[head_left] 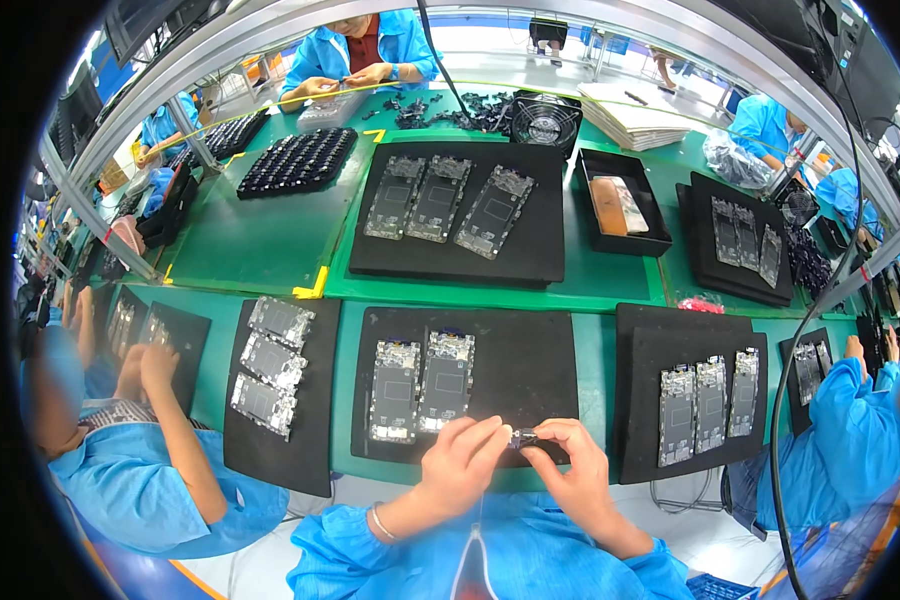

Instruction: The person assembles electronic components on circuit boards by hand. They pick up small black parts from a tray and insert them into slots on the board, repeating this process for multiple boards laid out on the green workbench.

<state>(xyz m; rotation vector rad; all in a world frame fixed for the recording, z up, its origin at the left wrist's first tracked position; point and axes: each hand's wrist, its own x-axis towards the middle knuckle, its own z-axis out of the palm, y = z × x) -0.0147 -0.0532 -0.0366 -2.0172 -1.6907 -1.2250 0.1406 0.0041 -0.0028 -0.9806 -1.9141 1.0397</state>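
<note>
Over the front edge of the middle black foam mat [530,360], my left hand [460,462] and my right hand [578,472] meet. Their fingertips pinch a small dark part [521,437] from both sides; it is too small for me to tell its kind. Two phone frames with bare electronics lie side by side on the mat, a left phone frame [394,390] and a right phone frame [447,378]. The lower end of the right one is close to my left fingers.
Phone frames lie on the left mat [300,420], the right mat [635,400] and the far mat [460,262]. Behind stand a black tray [630,240], a small fan [545,122] and a loaded black tray [298,162]. Co-workers sit at left [160,470], right [840,440] and opposite [365,55].
</note>
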